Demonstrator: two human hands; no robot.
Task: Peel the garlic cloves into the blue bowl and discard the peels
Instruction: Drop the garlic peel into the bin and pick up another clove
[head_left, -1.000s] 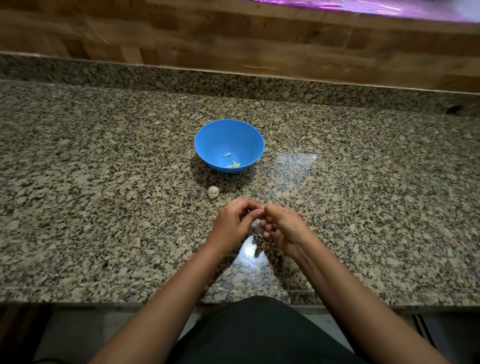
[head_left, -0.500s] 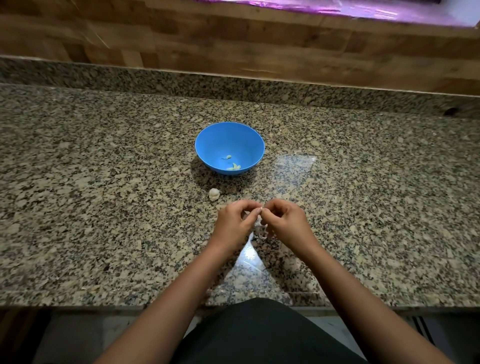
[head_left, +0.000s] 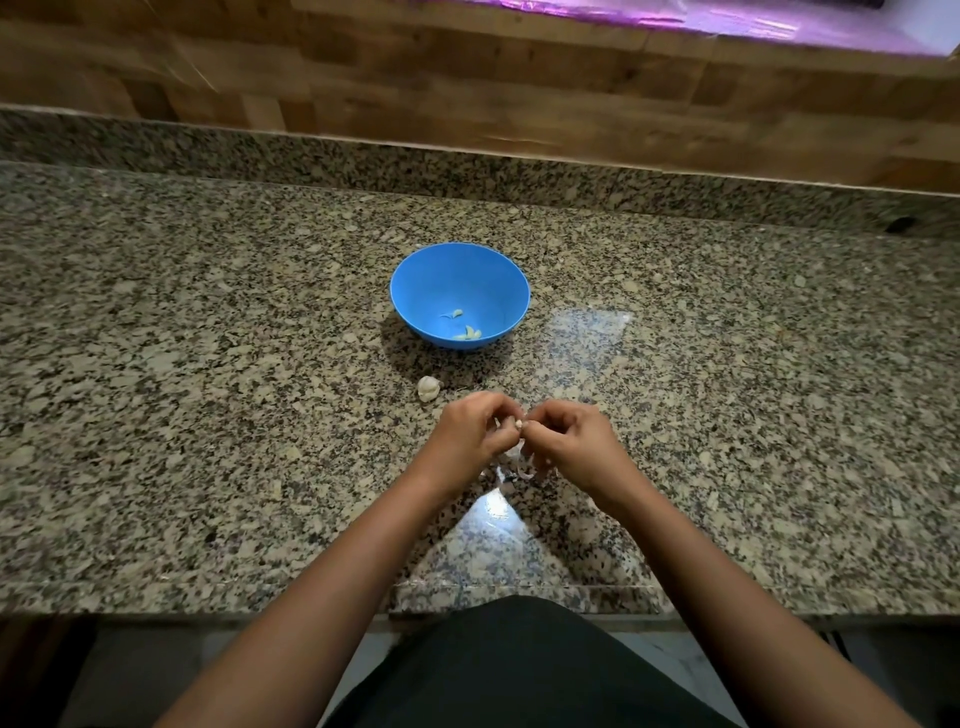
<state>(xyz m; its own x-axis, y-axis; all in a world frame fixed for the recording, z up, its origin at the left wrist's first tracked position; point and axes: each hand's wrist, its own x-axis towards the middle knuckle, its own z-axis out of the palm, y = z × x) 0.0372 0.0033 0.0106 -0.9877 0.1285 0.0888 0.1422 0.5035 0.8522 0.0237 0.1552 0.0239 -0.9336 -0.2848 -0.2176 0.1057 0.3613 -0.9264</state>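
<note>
head view looks down on a speckled granite counter (head_left: 208, 415) with both bare hands meeting just above its near half. left hand (head_left: 470, 434) and right hand (head_left: 574, 447) have their fingers curled inward, and the fingertips of both come together on a small pale garlic clove (head_left: 518, 424), each hand pinching it from its own side; only a sliver of the clove shows between them, so how much skin is on it cannot be told. thin whitish peels (head_left: 519, 465) lie or hang just beneath the hands, and whether they touch the counter is unclear. blue bowl (head_left: 426, 291) stands upright on the counter beyond the hands, apart from them, with a few small pale peeled cloves (head_left: 467, 332) lying at its bottom. a whole piece of unpeeled garlic (head_left: 428, 388) rests on the counter just in front of the bowl and to the left of the left hand, touching neither. a wooden wall (head_left: 467, 93) rises behind the counter's raised back edge.
</note>
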